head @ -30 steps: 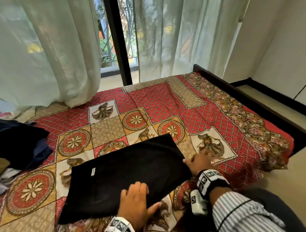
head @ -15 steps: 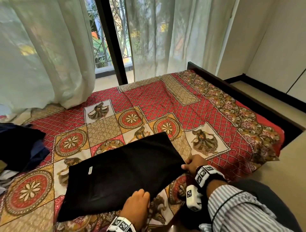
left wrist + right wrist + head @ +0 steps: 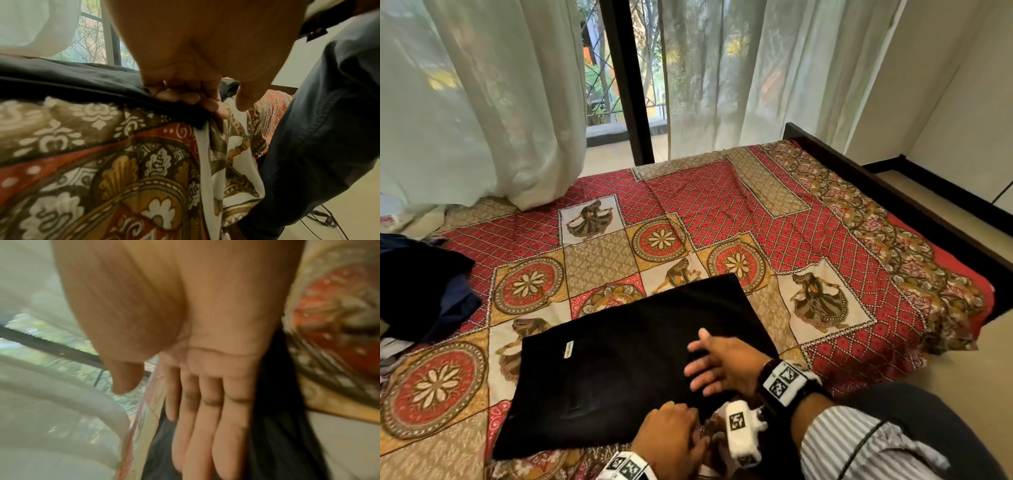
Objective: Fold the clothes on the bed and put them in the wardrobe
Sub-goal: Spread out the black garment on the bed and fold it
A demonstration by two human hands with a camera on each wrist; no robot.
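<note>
A folded black garment (image 3: 633,363) lies flat on the near part of the patterned bedspread (image 3: 808,233). The left hand (image 3: 671,442) has its fingers (image 3: 176,97) curled round the garment's near edge (thumb free). The right hand (image 3: 726,366) is spread, fingers straight, over the garment's right end, holding nothing. More dark clothes (image 3: 417,291) sit at the far left.

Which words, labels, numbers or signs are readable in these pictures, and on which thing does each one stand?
No text can be read anywhere.
Small white tag on the black garment: too small to read.
Wristbands on the left hand and right hand: black-and-white square code markers, no letters or numbers.
Bedsheet: patterns and dancer figures only.
</note>
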